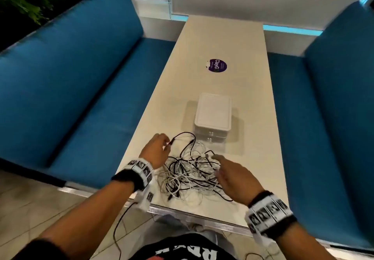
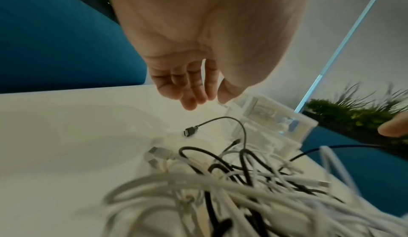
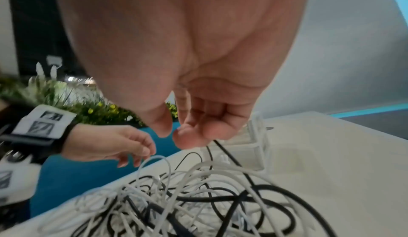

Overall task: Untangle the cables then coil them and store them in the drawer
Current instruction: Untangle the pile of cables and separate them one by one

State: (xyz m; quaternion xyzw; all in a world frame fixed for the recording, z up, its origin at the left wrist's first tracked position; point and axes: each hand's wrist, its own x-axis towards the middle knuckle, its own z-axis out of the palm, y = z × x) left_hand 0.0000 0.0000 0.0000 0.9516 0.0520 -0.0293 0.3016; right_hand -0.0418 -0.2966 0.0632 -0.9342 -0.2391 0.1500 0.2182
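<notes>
Near the front edge of the tabletop (image 1: 220, 43) sits the tangle of black and white cables (image 1: 190, 175), drawer box (image 1: 212, 116) just behind it. Left hand (image 1: 156, 150) hovers over a loose black plug (image 2: 190, 131) at the heap's far-left edge, fingers relaxed, holding nothing. Right hand (image 1: 235, 176) hangs over the right side, fingers half-curled, no firm grip visible. That plug's lead arcs back toward the box; left hand is nearer, I'd say.

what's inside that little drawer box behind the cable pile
The drawer box sits shut on the table, white lid on top. In the left wrist view its clear walls show only faint pale shapes, too blurred to name. No cable from the cable pile is visibly inside.
</notes>
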